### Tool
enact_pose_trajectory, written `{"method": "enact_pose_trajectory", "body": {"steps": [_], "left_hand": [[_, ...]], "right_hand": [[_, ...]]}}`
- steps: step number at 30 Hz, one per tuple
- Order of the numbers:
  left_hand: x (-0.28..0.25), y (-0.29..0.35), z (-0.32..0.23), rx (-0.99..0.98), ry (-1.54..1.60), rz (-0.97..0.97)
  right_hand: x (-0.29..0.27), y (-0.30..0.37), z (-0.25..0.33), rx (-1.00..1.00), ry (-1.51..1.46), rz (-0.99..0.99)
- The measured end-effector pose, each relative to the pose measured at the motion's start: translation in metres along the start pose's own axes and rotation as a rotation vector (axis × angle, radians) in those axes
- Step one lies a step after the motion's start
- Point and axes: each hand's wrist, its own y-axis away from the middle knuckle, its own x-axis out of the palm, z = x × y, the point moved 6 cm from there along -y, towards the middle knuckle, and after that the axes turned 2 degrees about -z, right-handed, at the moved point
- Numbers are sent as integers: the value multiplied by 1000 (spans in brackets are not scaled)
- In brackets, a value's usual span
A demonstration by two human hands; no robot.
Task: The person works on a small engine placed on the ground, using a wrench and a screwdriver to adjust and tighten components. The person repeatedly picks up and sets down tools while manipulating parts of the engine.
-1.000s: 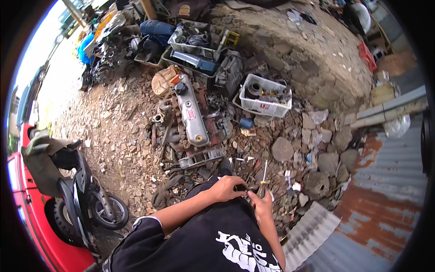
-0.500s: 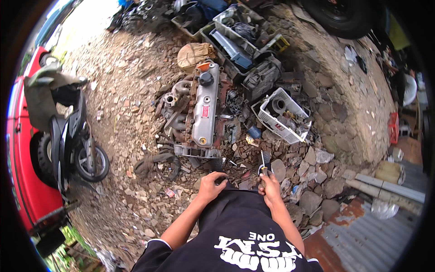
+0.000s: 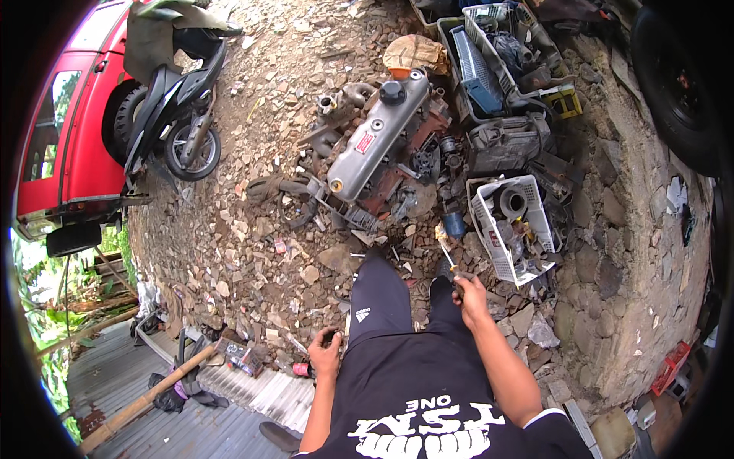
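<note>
My right hand (image 3: 471, 300) is wrapped around the handle of a screwdriver (image 3: 447, 255), its pale shaft pointing away from me over the rubble. Low at my left side, my left hand (image 3: 326, 355) has its fingers curled; a small dark patch shows between thumb and fingertips, too small to name. Ahead of me an engine (image 3: 368, 157) rests on the stony ground, apart from both hands. It has a silver valve cover (image 3: 388, 122) with a black filler cap (image 3: 392, 93), and pipes along its left side.
White crate (image 3: 514, 264) of parts and a blue cylindrical can (image 3: 454, 224) stand right of the engine. Beyond are more crates (image 3: 468, 92). A scooter (image 3: 172, 115) and red vehicle (image 3: 84, 130) are at left, corrugated sheets (image 3: 229, 428) behind left, a stone wall (image 3: 612, 252) at right.
My view has swung to the right, so the engine appears tilted. My left hand has dropped lower beside my leg. My right hand still holds the screwdriver.
</note>
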Motion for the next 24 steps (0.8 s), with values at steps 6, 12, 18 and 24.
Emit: {"method": "enact_pose_trajectory", "body": {"steps": [6, 12, 18, 24], "left_hand": [[22, 22, -23, 92, 29, -11], [104, 3, -98, 238, 25, 140], [139, 10, -85, 208, 146, 161], [118, 29, -9, 94, -92, 35]], "right_hand": [[-52, 7, 15, -74, 32, -27], [-66, 18, 40, -269, 37, -52], [-61, 21, 39, -364, 121, -94], [-35, -23, 15, -267, 194, -10]]}}
